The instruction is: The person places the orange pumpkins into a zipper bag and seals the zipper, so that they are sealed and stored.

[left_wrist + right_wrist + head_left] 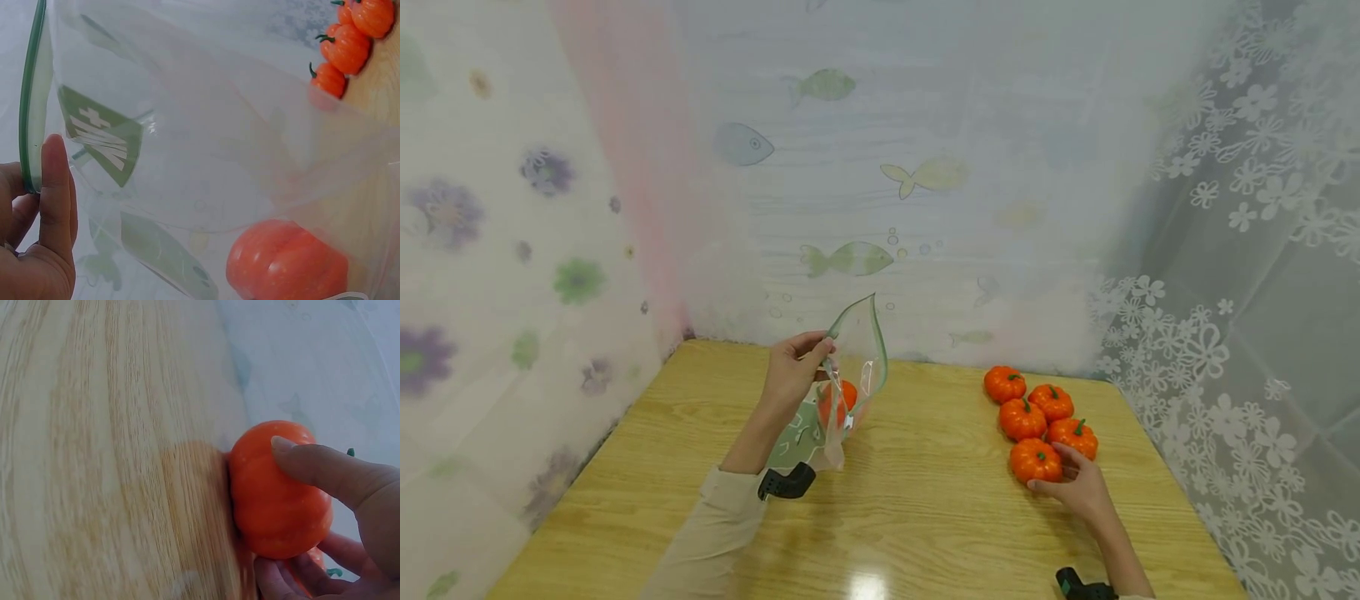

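My left hand (788, 373) pinches the green-edged rim of a clear zip bag (868, 354), whose mouth gapes upward. In the left wrist view, the thumb and fingers hold that green zip strip (28, 94). Inside the bag, near its bottom, lies an orange toy pumpkin (841, 400). On the right side, my right hand (1084, 490) grips the nearest pumpkin (1036, 461) of a group. The right wrist view has the thumb on one side of this pumpkin (275, 500) and fingers curled at the other; it appears to touch the table.
Several more orange pumpkins (1022, 419) with green stems sit close together beyond the right hand. The wooden table (925, 500) meets a fish-patterned curtain (925, 250) at the back, with flowered curtains at left and right.
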The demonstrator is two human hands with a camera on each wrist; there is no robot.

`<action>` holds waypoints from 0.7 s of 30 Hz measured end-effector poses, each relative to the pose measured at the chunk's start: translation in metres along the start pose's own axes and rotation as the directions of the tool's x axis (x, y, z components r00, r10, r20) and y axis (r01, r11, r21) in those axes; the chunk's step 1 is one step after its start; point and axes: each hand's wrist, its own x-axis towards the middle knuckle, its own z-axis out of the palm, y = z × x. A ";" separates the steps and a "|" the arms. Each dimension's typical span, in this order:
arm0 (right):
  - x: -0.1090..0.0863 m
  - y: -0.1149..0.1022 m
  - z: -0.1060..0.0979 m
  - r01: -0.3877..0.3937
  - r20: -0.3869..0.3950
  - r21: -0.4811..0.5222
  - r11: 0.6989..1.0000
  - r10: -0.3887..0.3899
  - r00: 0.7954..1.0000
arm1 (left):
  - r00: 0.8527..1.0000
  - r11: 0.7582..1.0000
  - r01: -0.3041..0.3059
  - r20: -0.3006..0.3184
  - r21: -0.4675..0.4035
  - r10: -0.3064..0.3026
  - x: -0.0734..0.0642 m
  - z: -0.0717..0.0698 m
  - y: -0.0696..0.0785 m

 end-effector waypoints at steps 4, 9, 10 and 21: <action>-0.001 0.000 0.000 -0.007 -0.004 0.013 1.000 0.007 1.000 | 1.000 1.000 -0.003 0.007 -0.006 0.003 0.001 0.000 0.000; -0.002 -0.005 0.001 -0.034 -0.014 0.044 0.998 0.035 0.999 | 1.000 1.000 -0.014 0.008 -0.012 0.014 0.002 -0.001 0.000; -0.003 -0.006 0.002 -0.043 -0.016 0.054 0.998 0.044 0.999 | 1.000 1.000 -0.017 0.007 -0.011 0.017 0.002 -0.001 0.000; -0.003 -0.010 0.011 -0.026 -0.085 0.168 0.985 0.041 0.996 | 1.000 1.000 -0.027 0.009 -0.011 0.027 0.004 -0.001 -0.001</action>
